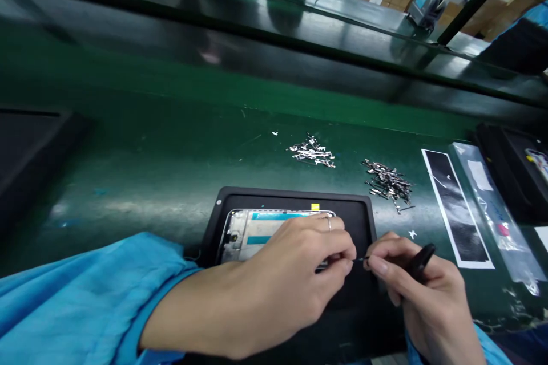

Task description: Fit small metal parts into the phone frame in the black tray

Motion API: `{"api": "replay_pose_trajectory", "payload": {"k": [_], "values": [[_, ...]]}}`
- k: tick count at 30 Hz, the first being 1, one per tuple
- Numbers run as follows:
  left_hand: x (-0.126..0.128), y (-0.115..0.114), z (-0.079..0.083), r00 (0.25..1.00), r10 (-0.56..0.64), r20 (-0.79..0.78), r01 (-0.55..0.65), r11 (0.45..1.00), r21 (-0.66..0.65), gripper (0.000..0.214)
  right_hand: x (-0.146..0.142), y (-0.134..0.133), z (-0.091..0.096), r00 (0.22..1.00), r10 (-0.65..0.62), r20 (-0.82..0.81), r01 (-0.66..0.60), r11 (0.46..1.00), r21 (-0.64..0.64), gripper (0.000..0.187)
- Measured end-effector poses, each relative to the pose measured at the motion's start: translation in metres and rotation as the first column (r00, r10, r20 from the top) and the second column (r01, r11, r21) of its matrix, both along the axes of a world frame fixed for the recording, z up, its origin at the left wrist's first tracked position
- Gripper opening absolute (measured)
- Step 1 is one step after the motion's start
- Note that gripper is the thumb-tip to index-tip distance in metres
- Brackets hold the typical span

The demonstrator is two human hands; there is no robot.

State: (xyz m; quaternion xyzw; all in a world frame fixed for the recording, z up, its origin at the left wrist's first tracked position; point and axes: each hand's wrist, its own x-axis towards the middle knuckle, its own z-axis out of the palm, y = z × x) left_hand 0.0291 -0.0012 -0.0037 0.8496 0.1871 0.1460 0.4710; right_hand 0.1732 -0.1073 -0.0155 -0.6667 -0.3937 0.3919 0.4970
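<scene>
My left hand [303,262] reaches over a tablet-like device frame [237,231] with blue strips, its thumb and forefinger pinched together. Between the two hands shows a small thin dark strip [359,259]; its left end goes into my left fingertips. Just right of it, the fingertips of my right hand [419,282] are closed at the strip's other end. A black pen-like tool [422,261] rests in the right hand's grip, its lower part hidden by the fingers. The device lies in a black tray [295,193], partly covered by my left hand.
Behind the tray lie two piles of small parts, one silvery pile [312,152] and one darker pile [387,181]. To the right are a black sheet with white edges [458,205] and a clear plastic bag [499,217]. Another black tray [29,148] stands left.
</scene>
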Motion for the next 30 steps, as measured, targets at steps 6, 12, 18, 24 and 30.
{"api": "replay_pose_trajectory", "payload": {"k": [6, 12, 18, 24, 30], "values": [[-0.023, 0.007, -0.009, 0.988, -0.120, 0.092, 0.048, 0.825, 0.562, 0.022, -0.016, 0.013, 0.006, 0.998, 0.058, -0.030, -0.059, 0.996, -0.064, 0.016], [-0.030, 0.018, -0.010, 0.975, -0.141, 0.170, 0.007, 0.789, 0.614, 0.029, -0.022, 0.019, 0.008, 0.995, 0.061, -0.081, -0.069, 0.992, -0.103, 0.015], [-0.033, 0.022, 0.001, 0.994, -0.080, 0.070, 0.058, 0.962, 0.268, 0.017, -0.013, 0.021, 0.010, 0.976, 0.143, 0.165, -0.147, 0.989, 0.016, 0.006], [-0.028, 0.027, -0.005, 0.999, 0.018, 0.045, -0.028, 0.972, 0.233, 0.019, -0.023, 0.019, 0.014, 0.758, -0.031, 0.651, -0.018, 0.998, 0.067, 0.010], [-0.025, 0.033, -0.026, 0.986, 0.129, -0.106, -0.101, 0.967, 0.232, 0.020, -0.018, 0.003, 0.005, 0.538, 0.086, 0.839, -0.121, 0.992, -0.024, 0.012]]}}
